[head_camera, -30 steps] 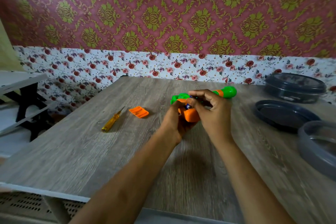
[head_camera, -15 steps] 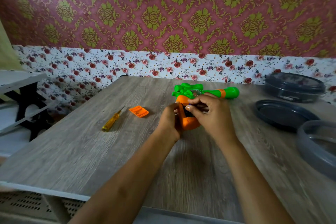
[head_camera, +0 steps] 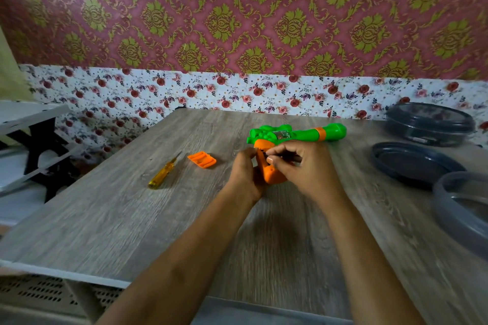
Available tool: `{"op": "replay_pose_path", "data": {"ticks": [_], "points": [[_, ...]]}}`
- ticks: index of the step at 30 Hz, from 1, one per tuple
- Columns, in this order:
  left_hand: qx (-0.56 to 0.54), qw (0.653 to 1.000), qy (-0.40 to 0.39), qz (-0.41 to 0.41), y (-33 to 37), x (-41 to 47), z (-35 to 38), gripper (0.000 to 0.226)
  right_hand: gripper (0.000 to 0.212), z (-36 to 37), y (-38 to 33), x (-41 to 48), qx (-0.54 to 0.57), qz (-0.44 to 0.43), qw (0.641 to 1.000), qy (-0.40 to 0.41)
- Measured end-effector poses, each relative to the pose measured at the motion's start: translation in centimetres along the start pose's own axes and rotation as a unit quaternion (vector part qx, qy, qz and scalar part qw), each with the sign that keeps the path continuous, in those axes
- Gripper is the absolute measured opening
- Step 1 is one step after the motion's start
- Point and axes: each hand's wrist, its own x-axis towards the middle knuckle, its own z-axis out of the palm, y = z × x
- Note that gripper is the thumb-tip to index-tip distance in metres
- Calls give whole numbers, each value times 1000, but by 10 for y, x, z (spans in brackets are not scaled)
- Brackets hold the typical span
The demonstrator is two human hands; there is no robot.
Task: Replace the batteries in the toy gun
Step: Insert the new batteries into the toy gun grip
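Well left of the hands, a yellow screwdriver and an orange battery cover lie on the table. The left hand wraps the orange grip of the toy gun, which stands between both hands. The right hand curls its fingertips onto the grip's open side. Whether they pinch a battery is hidden.
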Motion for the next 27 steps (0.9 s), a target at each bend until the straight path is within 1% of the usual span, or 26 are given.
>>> {"op": "replay_pose_path", "data": {"ticks": [3, 5, 8, 11, 13, 17, 19, 21, 22, 23, 25, 27], "points": [[11, 1000, 3, 4, 0, -3, 3, 29, 27, -5, 4, 2, 87, 72, 993, -36], [29, 1000, 5, 3, 0, -3, 3, 29, 34, -5, 8, 4, 119, 119, 985, -37], [50, 998, 24, 0, 0, -2, 2, 28, 44, -1, 13, 4, 124, 186, 974, -21], [65, 998, 25, 2, -2, -4, 5, 25, 66, 4, 17, 2, 141, 269, 953, -11], [74, 997, 28, 20, -6, -2, 6, 21, 73, 6, 22, 0, 120, 309, 943, -15], [87, 993, 65, 50, -11, 7, 2, 35, 80, 6, 21, -1, 112, 346, 930, -49], [89, 991, 83, 55, -11, 8, 2, 31, 84, 7, 20, -1, 105, 351, 929, -54], [83, 990, 98, 66, -9, 4, 5, 21, 89, 10, 20, 0, 118, 369, 920, -55], [78, 989, 104, 71, -9, 5, 4, 17, 86, 10, 19, 0, 145, 387, 909, -57], [74, 988, 110, 78, -9, 7, 3, 15, 78, 11, 18, 0, 188, 406, 892, -63], [72, 986, 115, 102, -10, 11, 1, 18, 51, 9, 15, 2, 292, 430, 851, -76], [74, 984, 108, 122, -11, 13, 0, 21, 22, 6, 15, 2, 356, 427, 825, -99]]}}
